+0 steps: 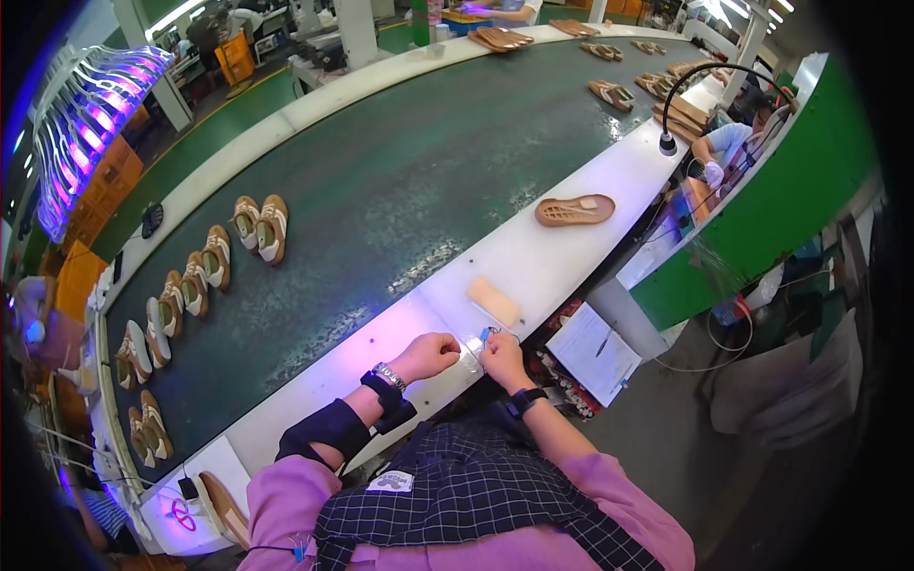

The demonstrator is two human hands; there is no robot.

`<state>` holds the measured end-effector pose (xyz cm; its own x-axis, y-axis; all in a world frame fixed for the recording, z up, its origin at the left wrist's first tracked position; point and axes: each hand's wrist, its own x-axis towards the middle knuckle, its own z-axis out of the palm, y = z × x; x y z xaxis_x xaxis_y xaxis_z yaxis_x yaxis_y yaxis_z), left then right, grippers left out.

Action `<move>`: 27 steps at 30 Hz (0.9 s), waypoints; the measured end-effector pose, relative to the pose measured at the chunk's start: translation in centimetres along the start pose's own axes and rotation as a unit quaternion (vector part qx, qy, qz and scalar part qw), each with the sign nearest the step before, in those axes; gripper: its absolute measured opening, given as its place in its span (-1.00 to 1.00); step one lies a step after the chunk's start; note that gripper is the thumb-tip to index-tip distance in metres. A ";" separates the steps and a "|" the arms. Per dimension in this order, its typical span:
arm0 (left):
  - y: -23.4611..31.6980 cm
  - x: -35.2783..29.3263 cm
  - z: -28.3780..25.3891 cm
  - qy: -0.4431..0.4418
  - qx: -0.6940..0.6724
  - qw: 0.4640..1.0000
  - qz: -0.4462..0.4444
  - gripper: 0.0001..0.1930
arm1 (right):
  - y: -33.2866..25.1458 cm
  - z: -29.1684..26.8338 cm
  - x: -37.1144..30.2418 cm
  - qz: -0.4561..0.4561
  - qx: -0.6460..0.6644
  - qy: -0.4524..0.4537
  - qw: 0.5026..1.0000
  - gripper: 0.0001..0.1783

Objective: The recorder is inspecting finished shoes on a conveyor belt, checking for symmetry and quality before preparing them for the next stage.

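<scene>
Over the near white ledge (390, 333), my left hand (433, 354) is closed, fingertips pressed together; whatever it may pinch is too small to make out. Just to its right, my right hand (502, 357) is closed around a small blue item (487, 334) whose kind I cannot tell. A thin strand seems to run between the hands. Beyond them a pale beige block (493, 301) lies flat on the ledge. Farther along rests a tan shoe sole (574, 210) with a light patch near one end. Neither hand touches these two.
A green conveyor belt (381, 181) carries several brown-and-white shoes (271, 228). A gooseneck lamp (667, 145) bends over the ledge at right. Papers with a pen (604, 343) lie beside my right arm. Pink-handled scissors (179, 515) sit lower left. Another person (724, 147) works at far right.
</scene>
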<state>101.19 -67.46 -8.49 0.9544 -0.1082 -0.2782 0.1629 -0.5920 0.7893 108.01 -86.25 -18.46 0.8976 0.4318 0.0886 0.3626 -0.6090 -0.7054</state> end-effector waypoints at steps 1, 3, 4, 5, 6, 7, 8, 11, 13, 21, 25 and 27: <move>-1.1 0.0 0.4 -0.012 -0.049 0.999 -0.018 -0.76 | -0.2 -0.8 -0.1 0.026 0.100 -0.030 0.994 -0.80; -1.5 0.0 0.7 -0.025 -0.099 0.994 -0.038 -0.75 | -1.6 -2.6 -0.2 0.177 0.354 -0.144 0.907 -0.82; -0.5 -0.2 0.8 -0.029 -0.221 0.970 -0.102 -0.73 | -2.6 -3.5 -0.5 0.179 0.355 -0.144 0.906 -0.82; 0.2 -0.4 0.8 -0.029 -0.339 0.926 -0.163 -0.72 | -3.9 -4.0 -0.9 0.167 0.439 -0.133 0.873 -0.84; 0.5 -0.4 0.9 -0.027 -0.340 0.925 -0.166 -0.72 | -4.9 -4.3 -1.1 0.155 0.520 -0.121 0.831 -0.86; 1.0 -0.2 1.0 -0.024 -0.409 0.895 -0.177 -0.71 | -5.6 -4.7 -1.3 0.156 0.520 -0.122 0.831 -0.86; 1.2 -0.2 1.1 -0.020 -0.475 0.859 -0.187 -0.70 | -6.3 -4.9 -1.5 0.078 0.477 -0.116 0.868 -0.90; 0.8 -0.5 1.1 -0.027 -0.642 0.751 -0.151 -0.73 | -9.1 -6.2 -1.9 -0.068 0.400 -0.119 0.906 -0.97; 0.8 -1.0 1.3 -0.006 -0.661 0.740 -0.124 -0.76 | -10.9 -6.6 -2.0 -0.147 0.365 -0.138 0.909 -0.91; -0.6 -3.1 -0.7 0.051 -0.626 0.774 -0.077 -0.77 | -12.8 -6.2 -1.7 -0.234 0.289 -0.189 0.909 -0.91; -1.0 -4.5 -1.3 0.035 -0.646 0.762 -0.027 -0.73 | -13.7 -4.6 -1.1 -0.287 0.258 -0.199 0.901 -0.92; -1.6 -4.3 -1.4 0.011 -0.650 0.760 -0.024 -0.72 | -15.3 -5.5 -0.9 -0.294 0.231 -0.183 0.909 -0.93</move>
<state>97.13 -64.95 -7.82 0.9413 -0.0892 -0.3256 0.2929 0.6954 0.6563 103.04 -81.01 -3.84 0.4077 0.8367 0.3657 0.5327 0.1074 -0.8395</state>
